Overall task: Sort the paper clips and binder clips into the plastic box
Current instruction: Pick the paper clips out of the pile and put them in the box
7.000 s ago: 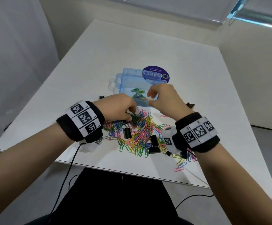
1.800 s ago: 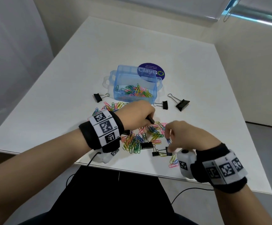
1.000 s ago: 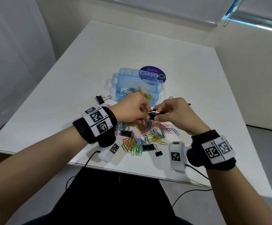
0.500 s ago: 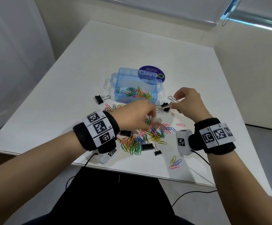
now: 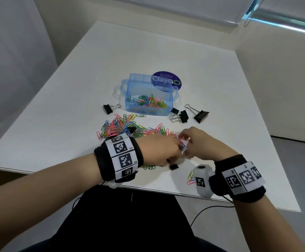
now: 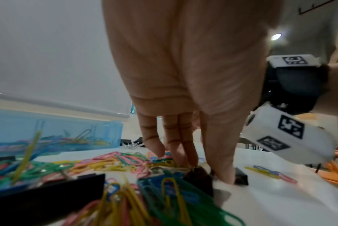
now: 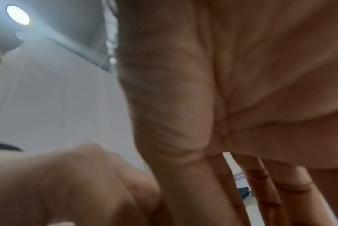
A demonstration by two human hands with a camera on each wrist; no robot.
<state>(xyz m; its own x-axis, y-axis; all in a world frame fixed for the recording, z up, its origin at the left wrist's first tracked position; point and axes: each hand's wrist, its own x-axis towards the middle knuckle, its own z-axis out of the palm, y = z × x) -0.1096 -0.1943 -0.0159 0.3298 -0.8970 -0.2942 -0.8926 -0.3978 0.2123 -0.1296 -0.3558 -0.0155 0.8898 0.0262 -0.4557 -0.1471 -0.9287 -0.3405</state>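
Note:
The blue plastic box (image 5: 163,112) stands mid-table with coloured paper clips (image 5: 149,102) inside it. A loose pile of paper clips (image 5: 124,127) lies in front of it. My left hand (image 5: 159,151) is down at the pile's near right end. In the left wrist view its thumb and fingertips (image 6: 183,160) close around a small black binder clip (image 6: 199,175). A second small binder clip (image 5: 173,167) lies just beside the thumb. My right hand (image 5: 199,144) is next to the left, fingers stretched down over pink and blue clips (image 5: 182,146). Its wrist view is blurred.
Black binder clips lie by the box: one at its left (image 5: 108,109), a small cluster at its right (image 5: 180,116) and a larger one (image 5: 200,116) beyond. A purple round sticker (image 5: 171,79) is behind the box. A few paper clips (image 5: 190,179) lie near the table's front edge.
My right hand let go of a binder clip beside the box's right end and came back to the pile. My left hand dropped toward the near edge, onto the clips.

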